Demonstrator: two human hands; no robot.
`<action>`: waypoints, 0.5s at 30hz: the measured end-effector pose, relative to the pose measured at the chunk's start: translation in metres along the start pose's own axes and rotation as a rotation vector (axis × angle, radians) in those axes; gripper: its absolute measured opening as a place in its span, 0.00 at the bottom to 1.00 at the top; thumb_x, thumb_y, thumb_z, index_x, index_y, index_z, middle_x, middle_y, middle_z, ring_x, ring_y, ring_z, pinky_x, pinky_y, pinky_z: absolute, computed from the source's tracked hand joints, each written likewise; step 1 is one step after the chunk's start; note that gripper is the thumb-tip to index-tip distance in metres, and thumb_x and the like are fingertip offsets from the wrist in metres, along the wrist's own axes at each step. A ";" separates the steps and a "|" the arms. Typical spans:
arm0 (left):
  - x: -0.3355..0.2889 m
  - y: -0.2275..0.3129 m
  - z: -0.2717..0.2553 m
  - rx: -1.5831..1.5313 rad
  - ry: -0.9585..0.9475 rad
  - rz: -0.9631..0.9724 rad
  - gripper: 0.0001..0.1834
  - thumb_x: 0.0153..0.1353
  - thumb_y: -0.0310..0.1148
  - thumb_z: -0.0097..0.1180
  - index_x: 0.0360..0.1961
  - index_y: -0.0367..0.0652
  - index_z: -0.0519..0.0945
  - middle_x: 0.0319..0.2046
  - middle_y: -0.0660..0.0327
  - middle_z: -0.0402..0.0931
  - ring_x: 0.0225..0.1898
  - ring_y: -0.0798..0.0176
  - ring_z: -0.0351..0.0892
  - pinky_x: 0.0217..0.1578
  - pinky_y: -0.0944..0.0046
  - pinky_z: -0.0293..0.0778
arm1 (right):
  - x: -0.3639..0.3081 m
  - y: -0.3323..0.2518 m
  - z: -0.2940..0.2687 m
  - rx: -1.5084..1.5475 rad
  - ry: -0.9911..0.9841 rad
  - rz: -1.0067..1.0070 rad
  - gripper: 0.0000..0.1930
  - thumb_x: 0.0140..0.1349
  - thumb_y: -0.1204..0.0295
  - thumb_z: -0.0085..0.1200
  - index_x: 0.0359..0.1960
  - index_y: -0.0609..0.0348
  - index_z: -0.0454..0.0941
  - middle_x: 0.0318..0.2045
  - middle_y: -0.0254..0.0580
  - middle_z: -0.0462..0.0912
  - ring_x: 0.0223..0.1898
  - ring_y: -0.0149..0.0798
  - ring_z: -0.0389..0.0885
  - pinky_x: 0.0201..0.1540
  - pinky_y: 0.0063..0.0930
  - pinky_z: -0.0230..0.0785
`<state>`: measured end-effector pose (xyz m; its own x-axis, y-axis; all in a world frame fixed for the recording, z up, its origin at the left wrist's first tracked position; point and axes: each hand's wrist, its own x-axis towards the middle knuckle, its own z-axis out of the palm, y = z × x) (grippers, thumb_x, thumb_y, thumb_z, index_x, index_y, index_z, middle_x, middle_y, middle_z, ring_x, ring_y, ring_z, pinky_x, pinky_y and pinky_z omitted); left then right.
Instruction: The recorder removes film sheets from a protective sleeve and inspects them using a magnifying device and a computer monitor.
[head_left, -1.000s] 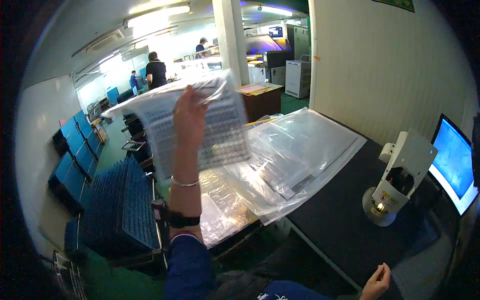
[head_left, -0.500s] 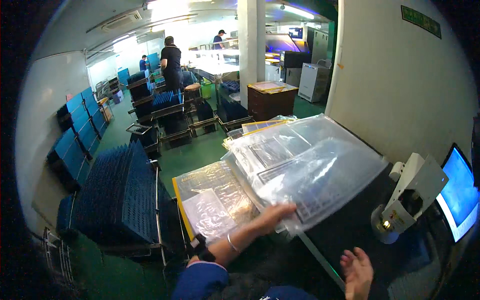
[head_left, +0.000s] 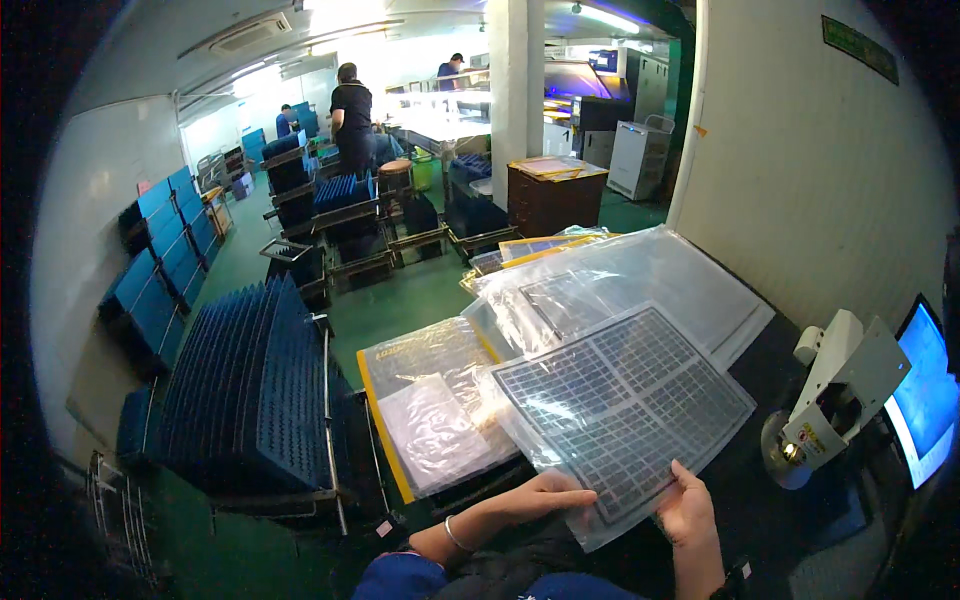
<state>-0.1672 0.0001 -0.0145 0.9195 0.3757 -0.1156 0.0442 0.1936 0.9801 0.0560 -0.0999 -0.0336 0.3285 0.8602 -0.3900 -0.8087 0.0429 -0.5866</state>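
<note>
— So, where is the gridded sheet [head_left: 640,390], and what is each grip doing?

— You have it right of centre, low in the frame, tilted in front of the pile. Your left hand [head_left: 545,497] pinches its lower left corner, thumb on top; your right hand [head_left: 690,510] grips its near edge farther right.

— And what is hard to make out?

— Your fingers beneath the sheet are hidden. The screen [head_left: 922,370] at the right is partly covered by the pale device [head_left: 845,375]. You cannot tell whether the sheet touches the desk [head_left: 745,475].

— Now, the containers?

— Your gridded sheet lies inside a clear sleeve [head_left: 592,535]. Behind it, large clear bags [head_left: 650,265] hold flat sheets, their layers blurred by glare. Left of centre, a pale packet [head_left: 430,420] lies on or within a yellow-edged sheet [head_left: 440,345]; you can't tell which. At left, a metal rack [head_left: 328,400] holds upright blue panels [head_left: 240,390].

— Any labels?

— You have a yellow label [head_left: 808,437] on the device, lettering along the yellow-edged sheet's top, and a dark green plaque [head_left: 860,48] at upper right, its writing too dim to read.
</note>
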 end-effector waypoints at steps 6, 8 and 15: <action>-0.002 -0.011 0.001 -0.040 -0.017 0.027 0.21 0.59 0.45 0.51 0.22 0.36 0.80 0.23 0.66 0.75 0.29 0.74 0.70 0.32 0.73 0.64 | 0.013 0.002 -0.004 0.030 0.079 0.042 0.16 0.61 0.72 0.42 0.48 0.69 0.64 0.49 0.50 0.70 0.51 0.46 0.69 0.57 0.44 0.58; -0.001 -0.012 0.001 -0.007 -0.023 0.050 0.21 0.59 0.45 0.51 0.22 0.36 0.80 0.22 0.66 0.75 0.28 0.74 0.70 0.30 0.73 0.64 | 0.014 0.003 -0.007 0.030 0.066 0.040 0.16 0.60 0.73 0.44 0.49 0.64 0.64 0.48 0.46 0.72 0.49 0.46 0.70 0.54 0.45 0.60; -0.002 -0.008 0.004 -0.002 -0.034 0.020 0.23 0.58 0.47 0.51 0.20 0.36 0.79 0.20 0.67 0.74 0.26 0.74 0.69 0.28 0.73 0.63 | 0.013 0.004 -0.010 0.015 0.048 0.027 0.17 0.60 0.73 0.43 0.50 0.64 0.64 0.48 0.47 0.72 0.49 0.46 0.71 0.54 0.45 0.60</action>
<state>-0.1680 -0.0064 -0.0216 0.9330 0.3485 -0.0901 0.0248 0.1877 0.9819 0.0619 -0.0936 -0.0488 0.3290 0.8360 -0.4392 -0.8247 0.0278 -0.5649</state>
